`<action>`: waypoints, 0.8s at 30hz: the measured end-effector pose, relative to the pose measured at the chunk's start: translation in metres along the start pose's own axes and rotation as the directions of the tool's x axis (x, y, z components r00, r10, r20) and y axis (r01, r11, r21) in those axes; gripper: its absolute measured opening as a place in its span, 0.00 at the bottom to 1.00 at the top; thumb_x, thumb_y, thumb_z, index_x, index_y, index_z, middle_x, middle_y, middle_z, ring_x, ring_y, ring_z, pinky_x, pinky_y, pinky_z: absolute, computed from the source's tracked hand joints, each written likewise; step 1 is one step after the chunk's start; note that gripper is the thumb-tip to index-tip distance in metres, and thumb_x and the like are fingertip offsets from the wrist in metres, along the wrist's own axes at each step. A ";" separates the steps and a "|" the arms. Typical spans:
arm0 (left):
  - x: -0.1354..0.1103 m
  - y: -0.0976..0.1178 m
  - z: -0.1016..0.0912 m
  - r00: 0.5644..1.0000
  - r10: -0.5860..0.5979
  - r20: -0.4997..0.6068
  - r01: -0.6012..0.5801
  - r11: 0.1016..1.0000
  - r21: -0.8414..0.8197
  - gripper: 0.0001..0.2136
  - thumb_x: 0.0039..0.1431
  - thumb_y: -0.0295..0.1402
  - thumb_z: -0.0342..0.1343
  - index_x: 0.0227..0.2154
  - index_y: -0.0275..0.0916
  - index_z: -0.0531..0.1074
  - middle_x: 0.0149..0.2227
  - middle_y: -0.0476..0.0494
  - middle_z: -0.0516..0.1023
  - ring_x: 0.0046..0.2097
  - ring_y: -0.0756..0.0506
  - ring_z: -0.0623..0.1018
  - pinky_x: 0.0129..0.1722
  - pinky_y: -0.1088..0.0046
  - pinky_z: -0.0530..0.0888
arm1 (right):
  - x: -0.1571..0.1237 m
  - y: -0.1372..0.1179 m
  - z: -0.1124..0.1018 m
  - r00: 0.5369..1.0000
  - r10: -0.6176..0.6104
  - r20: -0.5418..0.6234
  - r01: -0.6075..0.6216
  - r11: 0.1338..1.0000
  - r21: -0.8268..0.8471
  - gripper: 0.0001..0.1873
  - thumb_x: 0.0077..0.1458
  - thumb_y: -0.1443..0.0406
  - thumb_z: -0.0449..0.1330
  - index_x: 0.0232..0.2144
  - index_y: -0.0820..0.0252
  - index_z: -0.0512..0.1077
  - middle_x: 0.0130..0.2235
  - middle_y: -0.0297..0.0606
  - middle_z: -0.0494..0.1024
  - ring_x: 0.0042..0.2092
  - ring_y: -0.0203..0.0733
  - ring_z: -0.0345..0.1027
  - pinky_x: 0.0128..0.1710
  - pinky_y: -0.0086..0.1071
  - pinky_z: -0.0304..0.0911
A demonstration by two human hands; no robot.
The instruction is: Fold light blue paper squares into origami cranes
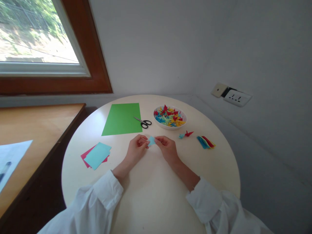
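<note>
Between my two hands, just above the middle of the round table, is a small light-blue piece of folded paper (pixel 151 140). My left hand (pixel 138 145) pinches its left edge between thumb and fingers. At the right edge, the thumb and forefinger of my right hand (pixel 167 146) are closed on the same paper. Its exact folds are too small to make out. Past my left fingers lie scissors (pixel 144 123) with black handles, their blades over a green sheet (pixel 123 119). Two little paper cranes (pixel 187 134), one light blue and one red, sit beyond my right hand.
A white bowl (pixel 170 127) full of colourful paper cranes stands at the back of the white round table (pixel 156 195). Folded paper strips (pixel 206 142) lie at right, and blue and pink paper sheets (pixel 97 156) at left. A wooden desk (pixel 48 123) stands further left.
</note>
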State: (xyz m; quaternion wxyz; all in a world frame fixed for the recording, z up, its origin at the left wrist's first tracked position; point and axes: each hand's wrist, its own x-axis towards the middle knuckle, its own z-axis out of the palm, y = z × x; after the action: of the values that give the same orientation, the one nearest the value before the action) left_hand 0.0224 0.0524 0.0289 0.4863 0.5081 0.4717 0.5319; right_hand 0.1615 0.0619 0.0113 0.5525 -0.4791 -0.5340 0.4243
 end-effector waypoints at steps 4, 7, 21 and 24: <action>-0.001 0.000 0.000 1.000 0.016 0.000 -0.016 1.000 0.000 0.10 0.42 0.35 0.59 0.26 0.36 0.67 0.19 0.52 0.72 0.22 0.52 0.71 0.24 0.77 0.67 | -0.001 -0.001 0.000 1.000 0.015 0.009 -0.016 0.999 0.036 0.11 0.40 0.61 0.61 0.28 0.62 0.72 0.26 0.37 0.76 0.28 0.38 0.69 0.30 0.32 0.64; -0.001 0.000 0.000 1.000 0.001 0.018 0.000 0.999 -0.037 0.11 0.43 0.35 0.59 0.27 0.35 0.66 0.20 0.52 0.72 0.24 0.52 0.72 0.26 0.76 0.68 | -0.003 -0.003 0.000 0.999 0.015 0.048 -0.018 0.999 0.049 0.12 0.41 0.61 0.61 0.30 0.61 0.71 0.24 0.34 0.75 0.26 0.36 0.68 0.29 0.31 0.63; -0.002 -0.004 0.000 0.997 0.048 0.059 -0.049 0.999 0.010 0.10 0.45 0.33 0.57 0.30 0.36 0.65 0.18 0.54 0.71 0.22 0.52 0.72 0.23 0.78 0.64 | -0.006 -0.002 0.003 0.987 0.012 0.159 -0.030 0.994 0.107 0.11 0.43 0.60 0.60 0.30 0.60 0.70 0.24 0.31 0.74 0.26 0.36 0.70 0.30 0.31 0.69; -0.002 -0.005 0.000 0.998 0.000 0.062 0.002 0.999 -0.034 0.12 0.45 0.32 0.57 0.34 0.36 0.66 0.19 0.53 0.73 0.23 0.51 0.73 0.24 0.78 0.66 | -0.007 -0.002 0.002 0.987 -0.003 0.163 -0.010 0.996 0.084 0.10 0.45 0.60 0.60 0.30 0.60 0.70 0.24 0.31 0.74 0.26 0.36 0.70 0.29 0.31 0.68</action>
State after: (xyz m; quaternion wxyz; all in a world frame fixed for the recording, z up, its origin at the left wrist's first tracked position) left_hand 0.0224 0.0511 0.0242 0.5096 0.5158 0.4476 0.5233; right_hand 0.1585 0.0547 0.0124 0.5260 -0.4198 -0.5582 0.4853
